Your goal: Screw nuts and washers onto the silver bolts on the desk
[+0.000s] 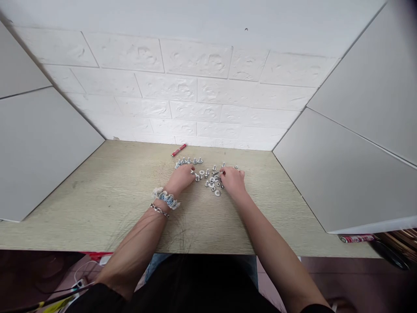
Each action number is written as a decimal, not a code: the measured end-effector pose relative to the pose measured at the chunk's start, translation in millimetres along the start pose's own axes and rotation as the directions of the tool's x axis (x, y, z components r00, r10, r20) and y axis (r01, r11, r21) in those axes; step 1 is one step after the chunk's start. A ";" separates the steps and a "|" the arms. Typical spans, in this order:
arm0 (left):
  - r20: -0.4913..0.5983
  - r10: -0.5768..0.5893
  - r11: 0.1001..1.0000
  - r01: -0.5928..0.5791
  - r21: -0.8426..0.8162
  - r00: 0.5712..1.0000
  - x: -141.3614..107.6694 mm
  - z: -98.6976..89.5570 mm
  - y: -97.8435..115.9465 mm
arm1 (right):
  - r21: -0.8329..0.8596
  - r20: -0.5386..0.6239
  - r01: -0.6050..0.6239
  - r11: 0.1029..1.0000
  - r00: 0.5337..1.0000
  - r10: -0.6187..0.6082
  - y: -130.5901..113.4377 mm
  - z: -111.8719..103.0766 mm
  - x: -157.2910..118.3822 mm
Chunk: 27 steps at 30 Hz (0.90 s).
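Note:
Metal bolts [194,161] stand on their heads in a curved row on the wooden table, behind my left hand [182,177]. The fingers of that hand are pinched together at a small metal piece [192,172]. My right hand [233,180] is closed at the right side of a loose pile of bolts, nuts and washers; what its fingertips hold is too small to name. A flat washer [217,193] lies at the pile's front edge. One more small nut [236,167] sits behind my right hand.
A red marker-like stick [178,150] lies near the white brick-patterned wall [195,113]. Grey panels [45,143] rise at both sides of the table [208,226]. Another red item [356,238] is at the right front, beside a dark object.

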<state>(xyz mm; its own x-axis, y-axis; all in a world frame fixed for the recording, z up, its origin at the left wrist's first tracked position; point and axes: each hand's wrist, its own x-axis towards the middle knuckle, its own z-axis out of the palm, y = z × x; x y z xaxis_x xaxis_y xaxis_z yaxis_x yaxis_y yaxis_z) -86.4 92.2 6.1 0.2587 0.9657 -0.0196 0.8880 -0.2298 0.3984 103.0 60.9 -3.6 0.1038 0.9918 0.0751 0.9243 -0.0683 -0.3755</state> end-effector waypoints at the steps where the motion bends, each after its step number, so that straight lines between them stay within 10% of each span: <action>1: -0.010 0.005 1.000 -0.005 -0.022 1.000 0.3 0.9 0.1 | -0.001 0.003 0.003 1.000 1.000 -0.003 0.2 0.9 0.2; 27: -0.054 0.028 0.995 -0.033 -0.091 0.998 6.4 0.8 2.4 | 0.062 -0.013 -0.023 0.998 1.000 0.024 -6.4 -4.2 -3.8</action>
<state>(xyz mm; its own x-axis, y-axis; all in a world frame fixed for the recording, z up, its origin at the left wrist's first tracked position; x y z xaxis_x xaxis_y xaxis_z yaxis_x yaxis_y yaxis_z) -82.3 97.8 6.3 0.2623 0.9641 0.0414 0.8409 -0.2494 0.4803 98.3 57.1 2.5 0.1304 0.9884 0.0779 0.8970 -0.0841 -0.4339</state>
